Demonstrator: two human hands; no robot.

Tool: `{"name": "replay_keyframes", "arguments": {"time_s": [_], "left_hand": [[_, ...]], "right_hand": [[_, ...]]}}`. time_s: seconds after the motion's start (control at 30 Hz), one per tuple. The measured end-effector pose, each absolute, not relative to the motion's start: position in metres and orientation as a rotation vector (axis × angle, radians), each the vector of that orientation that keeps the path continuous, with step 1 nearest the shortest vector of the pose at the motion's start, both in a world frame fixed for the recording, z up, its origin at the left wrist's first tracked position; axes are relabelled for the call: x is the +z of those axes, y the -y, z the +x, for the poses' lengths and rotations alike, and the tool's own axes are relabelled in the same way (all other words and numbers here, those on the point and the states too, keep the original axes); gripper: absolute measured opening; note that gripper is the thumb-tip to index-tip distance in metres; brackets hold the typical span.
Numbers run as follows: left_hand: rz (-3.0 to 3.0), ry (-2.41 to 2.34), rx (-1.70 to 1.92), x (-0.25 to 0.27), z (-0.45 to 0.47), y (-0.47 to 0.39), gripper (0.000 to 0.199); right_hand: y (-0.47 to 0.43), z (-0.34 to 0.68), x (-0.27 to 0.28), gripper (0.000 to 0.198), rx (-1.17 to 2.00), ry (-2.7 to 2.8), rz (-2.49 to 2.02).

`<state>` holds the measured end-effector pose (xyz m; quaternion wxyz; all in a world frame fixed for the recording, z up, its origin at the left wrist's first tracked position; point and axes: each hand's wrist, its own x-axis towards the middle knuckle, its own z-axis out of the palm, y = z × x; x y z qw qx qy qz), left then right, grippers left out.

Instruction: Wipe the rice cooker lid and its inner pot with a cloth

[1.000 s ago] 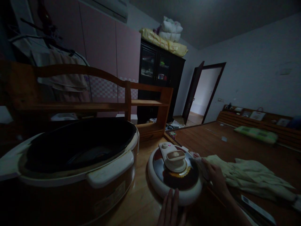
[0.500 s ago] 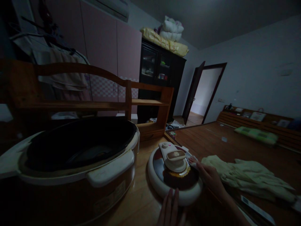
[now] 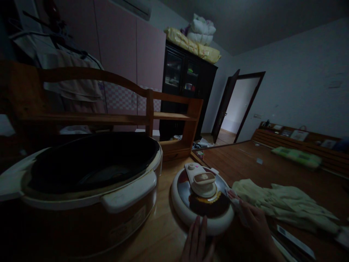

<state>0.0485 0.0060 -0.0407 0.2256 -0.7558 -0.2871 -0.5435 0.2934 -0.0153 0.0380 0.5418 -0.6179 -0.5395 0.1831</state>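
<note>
A round cooker lid (image 3: 209,209) with a white rim, glossy brown top and raised knob handle lies on the wooden surface. At its near rim, my left hand (image 3: 196,238) rests with fingers stretched out, fingertips touching the edge. My right hand (image 3: 253,216) is closed around a thin white wipe (image 3: 237,204), perhaps tissue or cloth, pressed against the lid's right rim. To the left stands a large electric cooker (image 3: 131,198), uncovered, with a dark inner pot and white side handles.
Behind the cooker runs a wooden headboard with shelves (image 3: 174,116). A crumpled pale green cloth (image 3: 280,203) lies right of my right hand, with a long white-and-dark object (image 3: 296,242) nearer me. Further off are a dark cabinet (image 3: 188,87) and an open door (image 3: 227,103).
My right hand has slid along the lid's right rim toward me and outward, carrying the white wipe. My left hand stays at the near rim.
</note>
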Motion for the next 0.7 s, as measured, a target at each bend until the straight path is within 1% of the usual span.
{"name": "replay_keyframes", "arguments": {"time_s": [0.23, 0.4, 0.53, 0.63, 0.7], "left_hand": [[-2.066, 0.851, -1.470, -0.046, 0.050, -0.008, 0.032], [-2.069, 0.805, -1.496, -0.045, 0.051, -0.009, 0.030], [-1.983, 0.796, -1.524, -0.039, 0.050, -0.011, 0.031], [-2.009, 0.739, -1.489, -0.042, 0.051, -0.015, 0.034], [-1.976, 0.708, -1.519, -0.046, 0.052, -0.017, 0.034]], "right_hand": [[0.024, 0.278, 0.027, 0.038, 0.421, 1.112, -1.455], [0.026, 0.281, 0.031, 0.036, 0.221, 1.000, -1.568], [0.007, 0.302, 0.046, 0.046, 0.066, 0.957, -1.713], [-0.018, 0.310, 0.060, 0.050, 0.069, 1.062, -1.721], [-0.035, 0.305, 0.067, 0.051, 0.130, 1.141, -1.703]]}}
